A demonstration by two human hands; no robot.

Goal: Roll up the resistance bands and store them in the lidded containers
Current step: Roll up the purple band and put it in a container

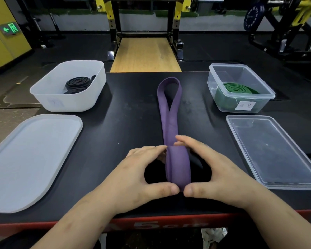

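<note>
A purple resistance band (pixel 169 112) lies lengthwise down the middle of the black table (pixel 126 108), its far end a loop. Its near end is wound into a small roll (pixel 178 168). My left hand (pixel 142 175) holds the roll from the left and my right hand (pixel 208 173) from the right, thumbs at its near side and fingers over its far side. A white bin (pixel 48 97) at the back left holds rolled black bands (pixel 77 84). A clear bin (pixel 258 106) at the back right holds a rolled green band (pixel 239 88).
A white lid (pixel 25 155) lies flat at the near left and a clear lid (pixel 273 151) at the near right. The table's red front edge (pixel 151 223) runs just under my wrists. Gym racks and a wooden platform (pixel 145 54) stand beyond the table.
</note>
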